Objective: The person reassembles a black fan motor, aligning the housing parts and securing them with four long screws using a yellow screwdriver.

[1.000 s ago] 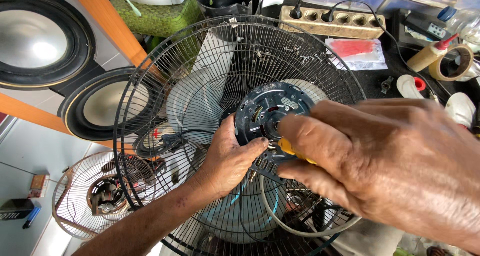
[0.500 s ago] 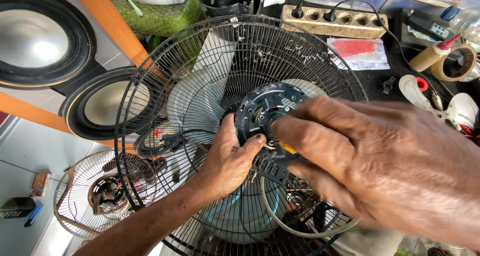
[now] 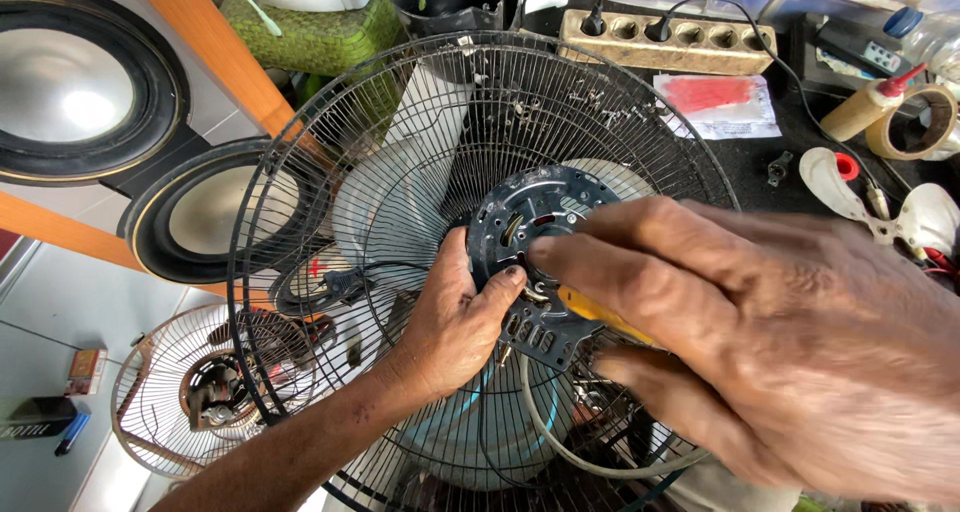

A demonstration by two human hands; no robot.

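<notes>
Fingers of the right hand [image 3: 760, 352] curl in a closed grip round a yellow-handled tool [image 3: 600, 315], its tip hidden against the dark round motor plate [image 3: 535, 237] at the middle of the picture. The left hand [image 3: 455, 322] clasps that plate's lower left edge, thumb and fingers closed on the rim. The plate sits at the hub of a black wire fan guard [image 3: 300, 172], with pale fan blades [image 3: 390, 212] showing behind the wires.

The guard lies partly over a black tabletop [image 3: 760, 157]. Along its far edge runs a beige power strip [image 3: 665, 42] with two black plugs in it. Just beside it lies a flat white packet with a red patch [image 3: 715, 102]. Further right stand a tan squeeze bottle with a red nozzle [image 3: 870, 107] and a roll of brown tape [image 3: 925, 122].

On the left are two round speaker cones [image 3: 70, 92] behind an orange wooden beam [image 3: 200, 42]. Below, on the floor, lies a second, brownish fan guard [image 3: 190, 392], and near it a small orange box [image 3: 85, 370].
</notes>
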